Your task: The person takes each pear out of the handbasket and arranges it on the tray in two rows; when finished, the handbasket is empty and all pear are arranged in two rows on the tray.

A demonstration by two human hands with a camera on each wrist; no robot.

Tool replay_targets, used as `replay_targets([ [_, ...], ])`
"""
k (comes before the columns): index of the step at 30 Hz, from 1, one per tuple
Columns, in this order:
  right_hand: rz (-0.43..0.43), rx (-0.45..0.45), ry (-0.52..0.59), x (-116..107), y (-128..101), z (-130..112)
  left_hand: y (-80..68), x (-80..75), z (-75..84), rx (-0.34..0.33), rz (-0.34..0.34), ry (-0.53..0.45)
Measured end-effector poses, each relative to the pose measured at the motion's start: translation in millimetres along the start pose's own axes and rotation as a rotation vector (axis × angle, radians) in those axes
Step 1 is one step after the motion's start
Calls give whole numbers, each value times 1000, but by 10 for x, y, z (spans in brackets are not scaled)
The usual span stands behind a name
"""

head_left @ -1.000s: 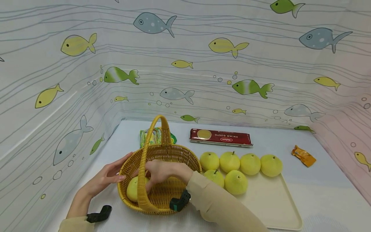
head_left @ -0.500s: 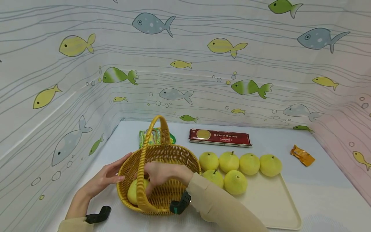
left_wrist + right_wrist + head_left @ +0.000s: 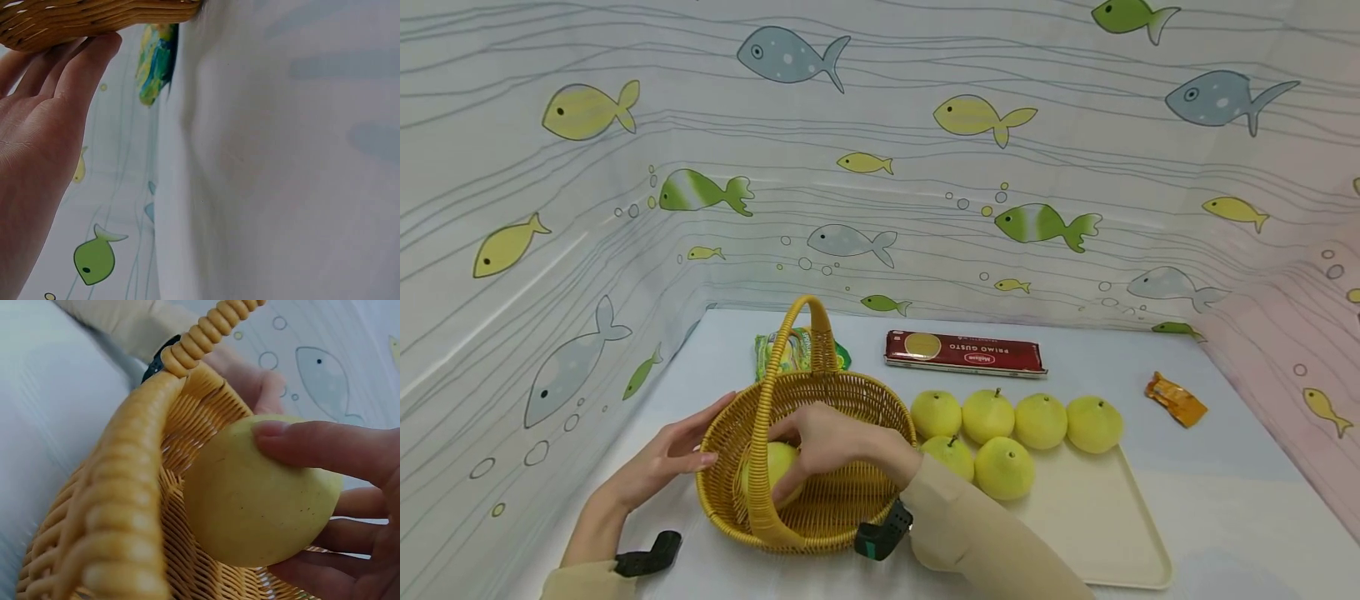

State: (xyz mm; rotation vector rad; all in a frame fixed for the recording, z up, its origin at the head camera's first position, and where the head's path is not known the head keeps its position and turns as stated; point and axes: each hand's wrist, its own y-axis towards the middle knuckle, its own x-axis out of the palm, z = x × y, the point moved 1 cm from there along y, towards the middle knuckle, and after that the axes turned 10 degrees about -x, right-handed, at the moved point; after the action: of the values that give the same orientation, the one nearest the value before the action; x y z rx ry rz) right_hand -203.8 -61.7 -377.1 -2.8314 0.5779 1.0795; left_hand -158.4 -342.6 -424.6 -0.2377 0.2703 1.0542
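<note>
A yellow wicker basket (image 3: pixel 842 533) with a tall arched handle stands on the table in the head view. Inside it, my right hand (image 3: pixel 827 442) grips a round pale-yellow pear (image 3: pixel 784 471), partly behind the handle. The right wrist view shows thumb and fingers around the pear (image 3: pixel 262 500), which is above the woven bottom. Along the basket's left side lies my left hand (image 3: pixel 673 454), its fingers fairly straight and touching the wall, the thumb at the rim. In the left wrist view, fingertips (image 3: pixel 106 47) meet the basket's underside edge (image 3: pixel 94 22).
Several yellow pears (image 3: pixel 1003 468) sit on a cream tray (image 3: pixel 1097 533) right of the basket. Behind are a red biscuit pack (image 3: pixel 966 352) and a green packet (image 3: pixel 793 350). An orange wrapper (image 3: pixel 1176 400) lies at the far right. Fish-patterned cloth (image 3: pixel 880 167) surrounds the table.
My right hand has lifted the pear a little and shifted it rightward within the basket. The left hand stays against the basket's left side. The head view has shifted slightly.
</note>
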Motion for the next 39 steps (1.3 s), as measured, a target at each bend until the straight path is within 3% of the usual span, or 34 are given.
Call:
replay_targets([
  [15, 279, 100, -18, -82, -416, -15, 7, -16, -25, 30, -9, -9],
  [39, 490, 152, -12, -93, -880, -29, 11, -7, -45, 43, -16, -19],
])
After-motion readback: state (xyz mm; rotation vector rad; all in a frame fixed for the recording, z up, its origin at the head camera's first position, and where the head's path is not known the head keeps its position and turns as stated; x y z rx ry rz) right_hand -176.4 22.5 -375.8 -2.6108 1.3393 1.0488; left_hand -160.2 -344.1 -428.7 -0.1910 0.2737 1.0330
